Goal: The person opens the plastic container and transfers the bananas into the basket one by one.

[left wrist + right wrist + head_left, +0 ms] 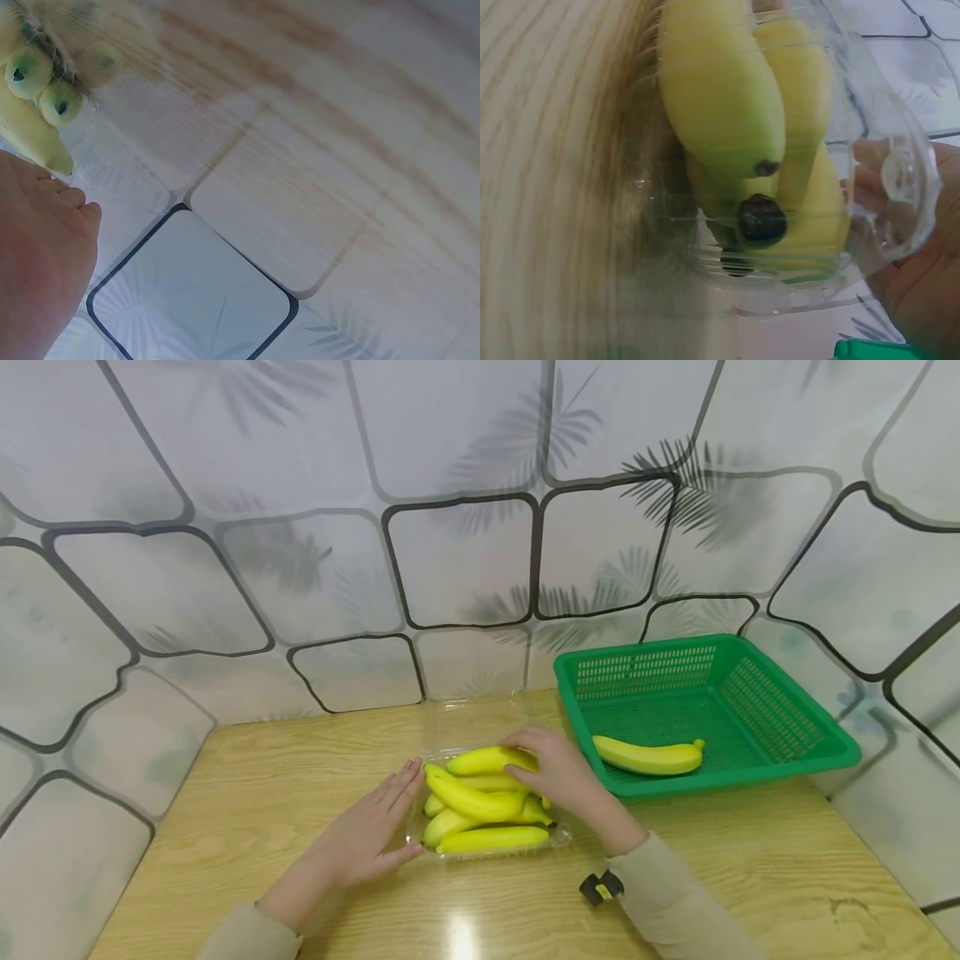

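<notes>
A clear plastic clamshell box (pixel 900 180) holds several yellow bananas (pixel 480 797) piled on one another. Its transparent lid (pixel 476 722) is folded back toward the wall. My right hand (pixel 555 772) grips the right end of the rearmost banana (pixel 476 762), thumb on the near side and fingers on the far side. Along the box's left side lies my left hand (pixel 367 835), its fingers straight and thumb spread, holding nothing. In the left wrist view, dark-tipped banana ends (pixel 60 105) show through the plastic beside that hand.
A green perforated basket (pixel 798 767) stands right of the box, with one banana (pixel 648 756) lying in it. A black strap (pixel 602 887) hangs by the right sleeve. Patterned wall covering (pixel 465 564) closes off the back and sides of the wooden table (pixel 255 777).
</notes>
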A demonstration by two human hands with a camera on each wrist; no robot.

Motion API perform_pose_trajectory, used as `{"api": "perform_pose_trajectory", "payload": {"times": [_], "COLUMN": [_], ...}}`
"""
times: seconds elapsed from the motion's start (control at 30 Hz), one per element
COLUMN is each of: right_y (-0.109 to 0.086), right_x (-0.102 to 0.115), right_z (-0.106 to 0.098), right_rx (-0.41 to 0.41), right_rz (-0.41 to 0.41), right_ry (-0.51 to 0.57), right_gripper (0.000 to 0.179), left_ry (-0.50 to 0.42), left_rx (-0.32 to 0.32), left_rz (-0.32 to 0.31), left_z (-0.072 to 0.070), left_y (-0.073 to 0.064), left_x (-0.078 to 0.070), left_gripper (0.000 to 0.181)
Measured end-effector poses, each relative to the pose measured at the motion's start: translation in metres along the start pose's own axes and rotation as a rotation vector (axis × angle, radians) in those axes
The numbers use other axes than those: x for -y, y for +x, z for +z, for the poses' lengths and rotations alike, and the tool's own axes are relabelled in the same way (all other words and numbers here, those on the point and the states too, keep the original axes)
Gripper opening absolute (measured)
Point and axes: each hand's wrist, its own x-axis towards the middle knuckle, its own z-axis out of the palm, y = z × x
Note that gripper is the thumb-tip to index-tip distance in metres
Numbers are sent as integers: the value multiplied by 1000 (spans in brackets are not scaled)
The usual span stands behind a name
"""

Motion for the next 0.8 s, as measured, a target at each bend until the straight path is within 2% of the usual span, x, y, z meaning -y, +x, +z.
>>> {"api": "perform_pose_trajectory", "payload": {"times": [0.23, 0.8], "right_y": [1, 0], "right_x": [-5, -10], "right_z": [8, 16], "right_rx": [-9, 9], "right_rz": [32, 41], "right_ry": [-6, 16], "right_gripper": [37, 40], "left_ry": [6, 7], "left_rx": [-8, 0], "left_rz": [3, 7], "left_z": [0, -1], "left_y": [-1, 0], "left_x": [1, 1], "left_gripper": [94, 95]}}
